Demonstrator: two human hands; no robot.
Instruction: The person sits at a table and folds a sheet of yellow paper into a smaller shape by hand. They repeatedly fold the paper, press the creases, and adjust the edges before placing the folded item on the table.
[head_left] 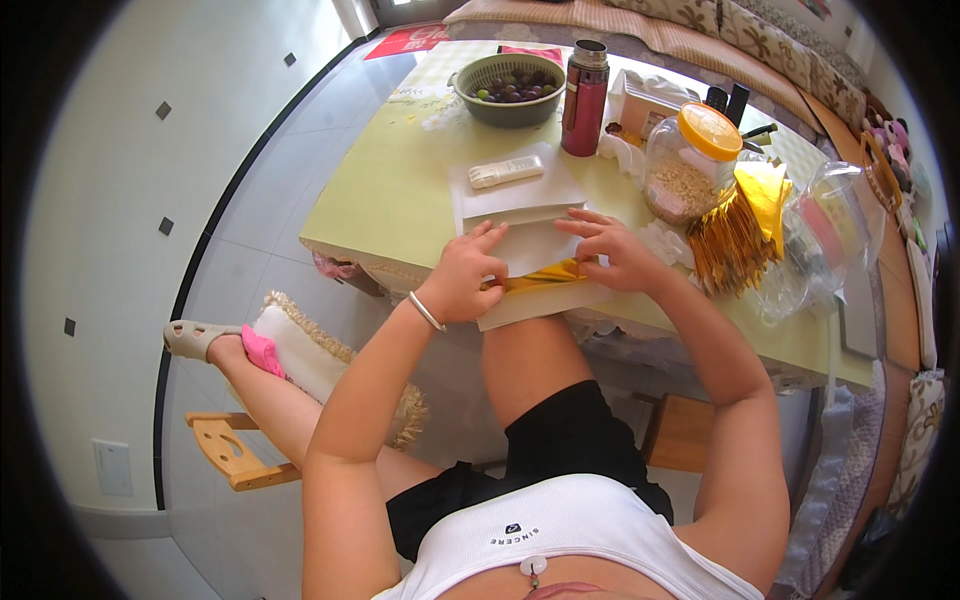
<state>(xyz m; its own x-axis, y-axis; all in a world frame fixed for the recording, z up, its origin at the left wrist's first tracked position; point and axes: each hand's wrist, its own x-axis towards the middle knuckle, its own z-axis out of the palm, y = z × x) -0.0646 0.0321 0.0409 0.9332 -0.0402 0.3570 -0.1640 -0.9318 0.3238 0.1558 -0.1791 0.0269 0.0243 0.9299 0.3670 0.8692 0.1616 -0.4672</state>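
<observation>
At the table's near edge lies a white paper sheet (530, 247) with a shiny gold strip (545, 277) across it. My left hand (466, 274), a pale bangle at its wrist, grips the left end of this gold-and-white paper between thumb and fingers. At the other end, my right hand (612, 254) pinches the paper, its index finger stretched over the white part. The undersides of the fingertips are hidden. Just beyond, a white tube (506, 172) rests on white paper (468, 207).
A colander of grapes (510, 100) and a red thermos (585, 100) stand at the back. On the right are a yellow-lidded jar (690, 165), folded gold paper (735, 235) and a clear plastic bag (825, 235). A wooden chair part (235, 450) is low at left.
</observation>
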